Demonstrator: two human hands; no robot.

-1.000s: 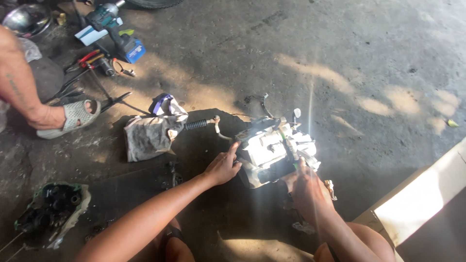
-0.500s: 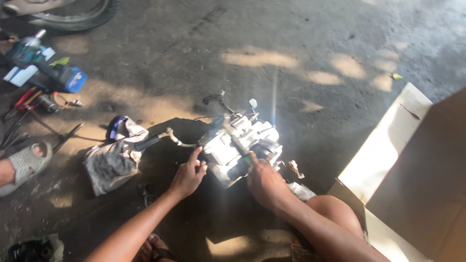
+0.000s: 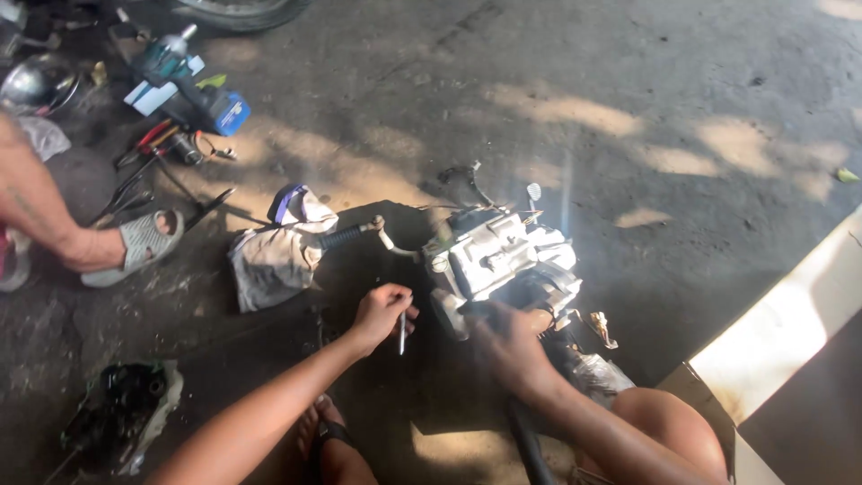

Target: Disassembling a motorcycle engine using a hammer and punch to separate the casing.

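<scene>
Oil-stained concrete floor (image 3: 628, 108) with a small silver engine (image 3: 498, 256) sitting right on it, low enough to work at while crouched. Left hand (image 3: 382, 314) is closed round a thin metal rod (image 3: 402, 332), just beside the casing; half a second ago it lay flat on the engine. Right hand (image 3: 507, 337) presses on the engine's near side, probably steadying it; grip unclear. Dirty rag (image 3: 278, 251) nearby.

tyre (image 3: 241, 13) cut off, right hand (image 3: 509, 339) fingertips hidden
</scene>
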